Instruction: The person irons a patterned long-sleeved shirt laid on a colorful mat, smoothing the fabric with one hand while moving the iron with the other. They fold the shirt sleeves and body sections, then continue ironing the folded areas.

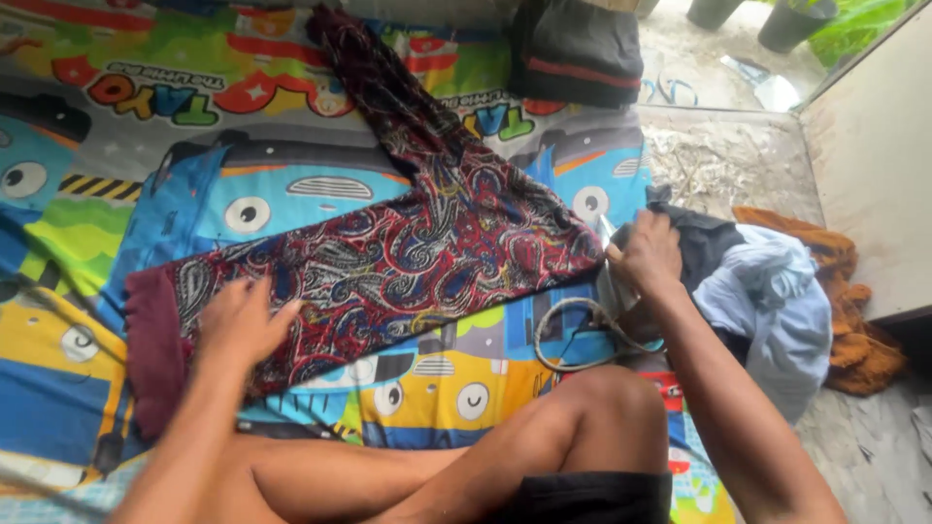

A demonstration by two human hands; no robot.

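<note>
A dark red paisley-patterned garment (408,257) lies spread flat on a colourful cartoon-print sheet (116,194). My left hand (243,320) rests flat on its left end, near a plain maroon cuff (153,344), fingers apart. My right hand (649,254) is closed around the handle of a clothes iron (614,277) that stands at the garment's right edge. The iron's grey cord (573,335) loops on the sheet beside my bent knee.
A pile of clothes, dark (704,243), light blue (772,301) and orange (845,301), lies on the floor at right. A folded dark garment (578,49) sits at the top. A pale wall panel (874,165) stands far right. My crossed legs (505,456) fill the foreground.
</note>
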